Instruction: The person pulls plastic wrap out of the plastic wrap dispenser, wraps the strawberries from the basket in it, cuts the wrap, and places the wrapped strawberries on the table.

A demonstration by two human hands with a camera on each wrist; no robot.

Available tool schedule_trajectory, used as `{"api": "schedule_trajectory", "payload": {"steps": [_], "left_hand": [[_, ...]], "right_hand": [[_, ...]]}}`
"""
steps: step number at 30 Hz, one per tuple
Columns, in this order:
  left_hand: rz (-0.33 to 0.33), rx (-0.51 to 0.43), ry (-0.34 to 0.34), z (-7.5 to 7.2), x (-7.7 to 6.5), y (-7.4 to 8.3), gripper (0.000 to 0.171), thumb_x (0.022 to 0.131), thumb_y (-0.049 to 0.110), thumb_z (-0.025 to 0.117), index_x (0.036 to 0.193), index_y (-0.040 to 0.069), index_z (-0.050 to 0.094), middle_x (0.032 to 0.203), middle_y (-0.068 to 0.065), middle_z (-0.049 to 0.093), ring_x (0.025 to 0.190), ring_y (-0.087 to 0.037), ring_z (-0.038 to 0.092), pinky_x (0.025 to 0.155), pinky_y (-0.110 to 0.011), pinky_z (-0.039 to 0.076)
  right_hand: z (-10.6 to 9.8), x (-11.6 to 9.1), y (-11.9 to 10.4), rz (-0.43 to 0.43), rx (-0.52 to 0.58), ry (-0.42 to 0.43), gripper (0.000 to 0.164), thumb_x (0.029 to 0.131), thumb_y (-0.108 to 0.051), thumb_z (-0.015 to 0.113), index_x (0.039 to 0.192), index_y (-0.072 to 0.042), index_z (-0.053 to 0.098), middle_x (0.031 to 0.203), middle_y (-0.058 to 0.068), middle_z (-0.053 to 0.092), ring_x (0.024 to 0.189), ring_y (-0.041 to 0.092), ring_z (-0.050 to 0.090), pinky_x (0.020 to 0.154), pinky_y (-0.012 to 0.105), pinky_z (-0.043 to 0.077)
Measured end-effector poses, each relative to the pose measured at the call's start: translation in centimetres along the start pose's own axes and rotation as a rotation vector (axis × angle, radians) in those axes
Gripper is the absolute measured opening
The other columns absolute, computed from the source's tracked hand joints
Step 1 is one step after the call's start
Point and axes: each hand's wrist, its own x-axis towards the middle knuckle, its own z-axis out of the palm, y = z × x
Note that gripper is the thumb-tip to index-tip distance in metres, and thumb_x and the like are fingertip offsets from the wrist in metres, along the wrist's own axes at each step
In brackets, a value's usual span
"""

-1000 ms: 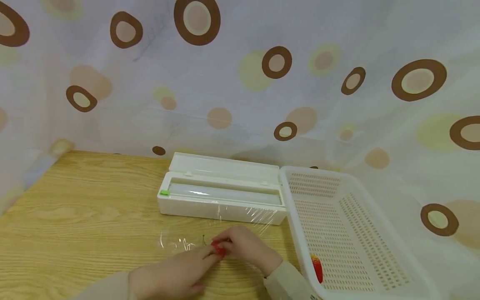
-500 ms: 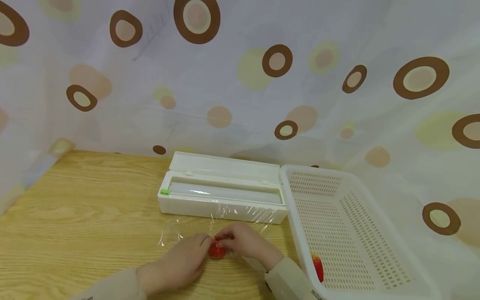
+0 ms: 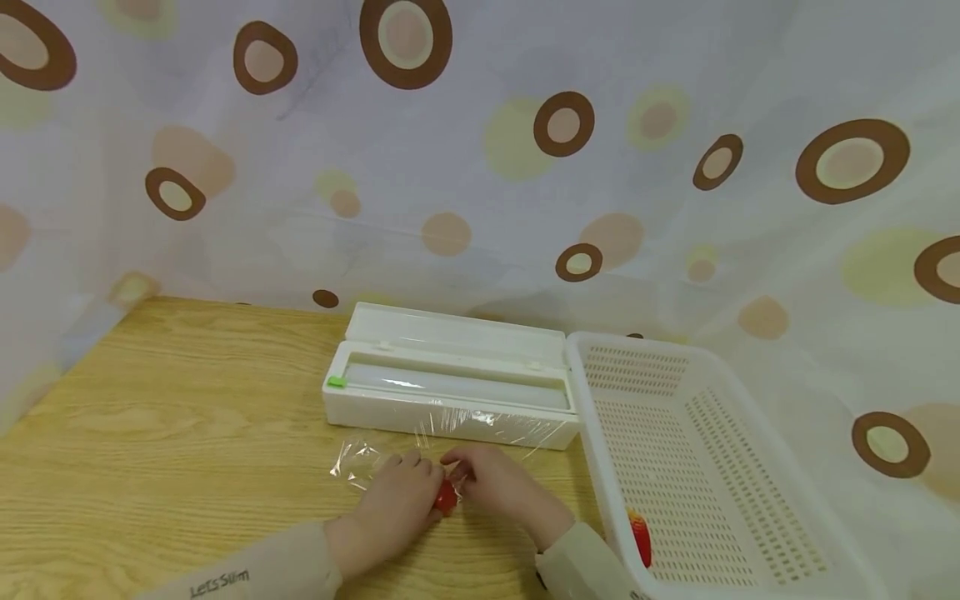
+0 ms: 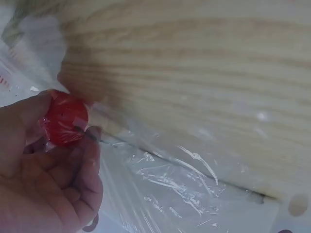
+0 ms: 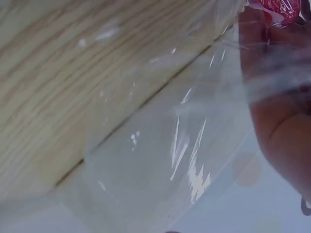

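Observation:
A small round red fruit (image 4: 65,119), wrapped in clear plastic wrap (image 4: 180,170), lies between the two hands, just above the table. My left hand (image 3: 399,504) grips it between thumb and curled fingers. Directly beside it, my right hand (image 3: 495,487) pinches the wrap at the fruit's right side; its fingertips are partly hidden in the head view. Shiny film stretches from the fruit back to a long white dispenser box (image 3: 450,419). The box's lid stands raised, with the film roll (image 3: 457,385) inside. A green slider (image 3: 336,382) sits at its left end.
A white perforated basket (image 3: 600,450) stands at the right, against the box's end. In it lies a red and yellow thing (image 3: 640,537). The wooden table (image 3: 187,433) extends to the left; a patterned curtain (image 3: 450,167) hangs behind.
The left hand has moved right and over the fruit, covering more of it. The fruit has been turned, its green stem now out of sight in the head view. The film's left edge is drawn in.

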Motion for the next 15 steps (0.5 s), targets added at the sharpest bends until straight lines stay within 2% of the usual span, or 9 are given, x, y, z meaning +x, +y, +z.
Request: {"api": "schedule_trajectory", "payload": {"steps": [4, 7, 9, 11, 13, 15], "left_hand": [[0.0, -0.021, -0.041, -0.1, 0.4, -0.1, 0.037, 0.071, 0.042, 0.075, 0.087, 0.012, 0.06, 0.076, 0.001, 0.058, 0.074, -0.015, 0.052, 0.063, -0.026, 0.041], [0.0, -0.034, -0.077, -0.3, 0.6, -0.2, 0.036, 0.071, 0.041, 0.075, 0.087, 0.011, 0.06, 0.077, 0.0, 0.059, 0.076, -0.015, 0.054, 0.065, -0.026, 0.043], [0.001, -0.048, -0.106, -0.5, 0.8, -0.2, 0.037, 0.072, 0.04, 0.075, 0.089, 0.01, 0.061, 0.079, -0.001, 0.06, 0.077, -0.015, 0.054, 0.066, -0.027, 0.045], [-0.006, -0.072, -0.141, -0.6, 1.0, -0.4, 0.037, 0.072, 0.038, 0.075, 0.092, 0.01, 0.062, 0.082, -0.002, 0.062, 0.079, -0.016, 0.056, 0.069, -0.028, 0.047], [-0.014, -0.081, -0.17, -0.7, 1.1, -0.5, 0.037, 0.073, 0.038, 0.075, 0.093, 0.01, 0.062, 0.084, -0.002, 0.063, 0.08, -0.016, 0.057, 0.071, -0.029, 0.048], [-0.019, -0.081, -0.193, -0.7, 1.1, -0.7, 0.038, 0.073, 0.038, 0.075, 0.095, 0.01, 0.062, 0.086, -0.003, 0.064, 0.083, -0.017, 0.057, 0.072, -0.03, 0.049]], "right_hand": [[-0.1, -0.9, 0.1, 0.038, -0.172, 0.131, 0.024, 0.078, 0.006, 0.061, 0.1, -0.002, 0.066, 0.076, 0.006, 0.066, 0.07, 0.016, 0.059, 0.063, 0.027, 0.047], [0.0, -1.4, 0.1, 0.112, -0.428, 0.268, 0.015, 0.075, 0.002, 0.066, 0.088, -0.007, 0.066, 0.07, 0.004, 0.064, 0.065, 0.018, 0.06, 0.055, 0.03, 0.046], [0.2, -1.7, 0.0, 0.19, -0.615, 0.346, 0.011, 0.074, 0.001, 0.067, 0.078, -0.008, 0.063, 0.067, 0.004, 0.063, 0.063, 0.02, 0.06, 0.052, 0.031, 0.046], [0.3, -2.1, -0.1, 0.265, -0.781, 0.399, 0.014, 0.073, 0.001, 0.069, 0.07, -0.008, 0.059, 0.064, 0.005, 0.062, 0.059, 0.02, 0.059, 0.048, 0.031, 0.046], [0.5, -2.4, -0.3, 0.303, -0.879, 0.434, 0.016, 0.072, 0.001, 0.07, 0.069, -0.008, 0.057, 0.063, 0.005, 0.06, 0.059, 0.02, 0.057, 0.047, 0.029, 0.045], [0.5, -2.7, -0.5, 0.297, -0.924, 0.476, 0.017, 0.071, 0.001, 0.071, 0.073, -0.007, 0.057, 0.067, 0.005, 0.058, 0.064, 0.019, 0.055, 0.047, 0.028, 0.044]]}}
